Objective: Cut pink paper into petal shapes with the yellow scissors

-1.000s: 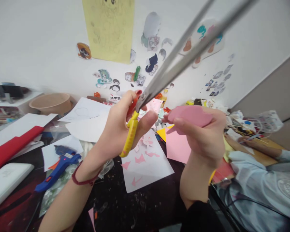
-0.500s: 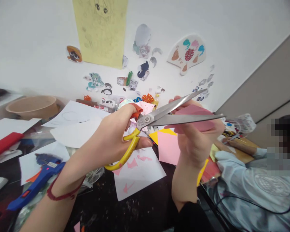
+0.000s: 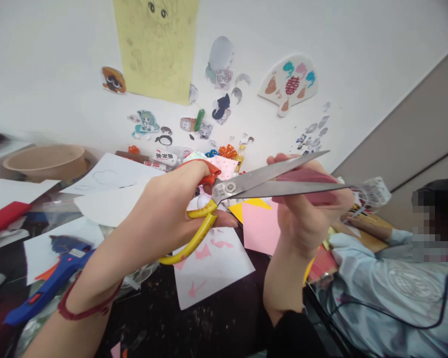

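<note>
My left hand [image 3: 179,194] is closed around the handles of a pair of scissors [image 3: 246,181] with yellow and orange grips. Their long metal blades stand partly apart and point right, in front of my right hand [image 3: 306,214]. Between the fingers of that hand is a piece of dark pink paper [image 3: 309,179], partly hidden by the blades. Whether the blades touch the paper I cannot tell. Below the hands lies a white sheet [image 3: 212,283] with small pink scraps on it, and beside it a light pink sheet [image 3: 260,226].
A blue glue gun [image 3: 48,288] lies at the left, near white papers [image 3: 108,204] and a red strip [image 3: 3,221]. Behind them stands a tan bowl [image 3: 47,166]. Another person [image 3: 395,283] sits at the right, with a dark cable nearby. Stickers cover part of the wall.
The scissor blades have come closer together, the upper one tipping down. My right hand and the pink paper have shifted slightly right.
</note>
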A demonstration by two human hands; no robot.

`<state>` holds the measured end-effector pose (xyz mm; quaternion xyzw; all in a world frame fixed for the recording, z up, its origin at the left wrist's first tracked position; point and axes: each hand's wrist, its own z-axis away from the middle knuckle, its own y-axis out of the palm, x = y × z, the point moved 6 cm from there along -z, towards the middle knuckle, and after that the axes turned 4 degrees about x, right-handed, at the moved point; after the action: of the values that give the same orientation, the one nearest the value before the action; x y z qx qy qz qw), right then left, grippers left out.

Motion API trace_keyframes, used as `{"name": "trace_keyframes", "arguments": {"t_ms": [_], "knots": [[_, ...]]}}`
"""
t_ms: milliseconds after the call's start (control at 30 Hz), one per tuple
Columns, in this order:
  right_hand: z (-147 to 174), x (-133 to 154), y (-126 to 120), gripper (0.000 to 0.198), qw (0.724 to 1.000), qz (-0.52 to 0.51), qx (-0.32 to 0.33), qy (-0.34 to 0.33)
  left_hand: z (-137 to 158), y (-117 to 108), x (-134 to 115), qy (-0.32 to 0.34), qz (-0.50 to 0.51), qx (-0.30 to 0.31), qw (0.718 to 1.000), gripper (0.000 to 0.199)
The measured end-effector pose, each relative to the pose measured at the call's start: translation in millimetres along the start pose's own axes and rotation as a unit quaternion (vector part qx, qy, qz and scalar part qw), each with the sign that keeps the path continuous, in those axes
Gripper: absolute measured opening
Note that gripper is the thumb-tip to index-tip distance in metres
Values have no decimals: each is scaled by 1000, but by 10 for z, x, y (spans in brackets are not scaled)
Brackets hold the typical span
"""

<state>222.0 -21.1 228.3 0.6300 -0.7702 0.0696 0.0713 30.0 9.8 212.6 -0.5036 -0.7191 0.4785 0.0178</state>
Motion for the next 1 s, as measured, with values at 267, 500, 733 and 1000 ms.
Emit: {"name": "trace_keyframes", "arguments": {"t_ms": [267,500,733,1000], "knots": [[-10,43,6,13,999,13,15,40,-10,16,24,-9,21,-2,1000,47],[-2,92,-5,11,996,22,36,74,10,30,-17,-16,32,25,999,38],[6,96,-24,20,996,-9,44,74,20,37,-12,-15,57,34,998,33],[4,127,-28,18,997,27,36,67,32,49,-13,-2,35,38,999,36]]}}
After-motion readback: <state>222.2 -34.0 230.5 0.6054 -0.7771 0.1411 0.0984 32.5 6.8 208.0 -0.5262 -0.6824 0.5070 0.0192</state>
